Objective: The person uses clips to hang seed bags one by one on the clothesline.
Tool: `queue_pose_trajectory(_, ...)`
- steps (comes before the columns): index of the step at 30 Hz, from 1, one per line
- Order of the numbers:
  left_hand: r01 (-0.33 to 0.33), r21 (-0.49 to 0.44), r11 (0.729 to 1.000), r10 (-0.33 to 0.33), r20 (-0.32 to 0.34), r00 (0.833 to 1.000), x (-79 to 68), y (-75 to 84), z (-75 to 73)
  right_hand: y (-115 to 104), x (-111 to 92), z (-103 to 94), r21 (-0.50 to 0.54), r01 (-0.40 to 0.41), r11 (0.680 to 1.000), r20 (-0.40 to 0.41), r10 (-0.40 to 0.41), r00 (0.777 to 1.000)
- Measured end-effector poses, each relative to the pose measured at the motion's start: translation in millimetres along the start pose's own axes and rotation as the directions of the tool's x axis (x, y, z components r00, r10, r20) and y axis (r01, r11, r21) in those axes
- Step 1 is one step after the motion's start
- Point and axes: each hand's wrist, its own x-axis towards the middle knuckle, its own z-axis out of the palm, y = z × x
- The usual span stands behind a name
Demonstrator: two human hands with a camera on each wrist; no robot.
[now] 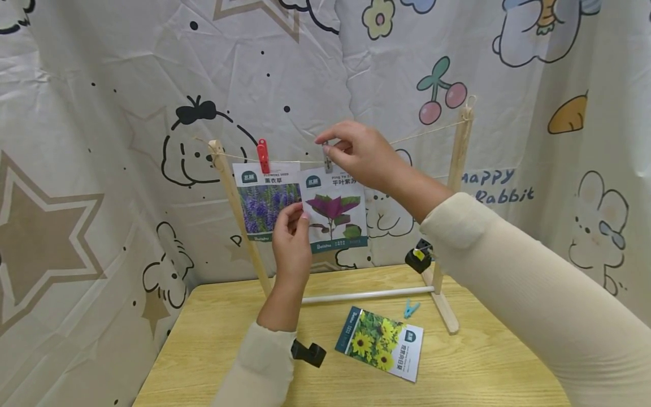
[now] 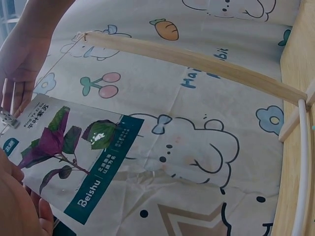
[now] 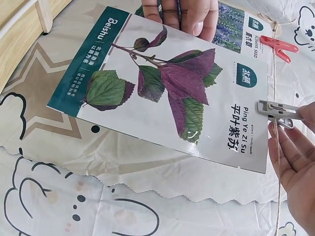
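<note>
My right hand (image 1: 361,152) pinches a grey clothespin (image 3: 278,109) at the twine. The clip's jaws sit over the top edge of a seed packet (image 1: 335,212) with a purple-leaved plant printed on it. My left hand (image 1: 292,243) pinches that packet at its left edge, the thumb in front. Just left of it, a lavender seed packet (image 1: 267,198) hangs from the twine (image 1: 424,134) by a red clothespin (image 1: 263,155). In the right wrist view, fingers of the left hand (image 3: 189,14) overlap the lavender packet.
A wooden frame with a left post (image 1: 239,209), a right post (image 1: 460,150) and a white crossbar (image 1: 366,295) stands on the table (image 1: 203,345). On the tabletop lie a yellow-flower seed packet (image 1: 380,343) and a blue clothespin (image 1: 411,308). A printed curtain (image 1: 315,73) hangs behind.
</note>
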Motion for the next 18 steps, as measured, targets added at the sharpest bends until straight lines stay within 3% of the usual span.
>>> queue_pose_trajectory(18,-0.002,-0.017,1.000,0.001,-0.051,0.999,-3.0,-2.7,-4.3,7.9,-4.5,-3.3,-0.024,0.040,0.999,-0.076,-0.042,0.996)
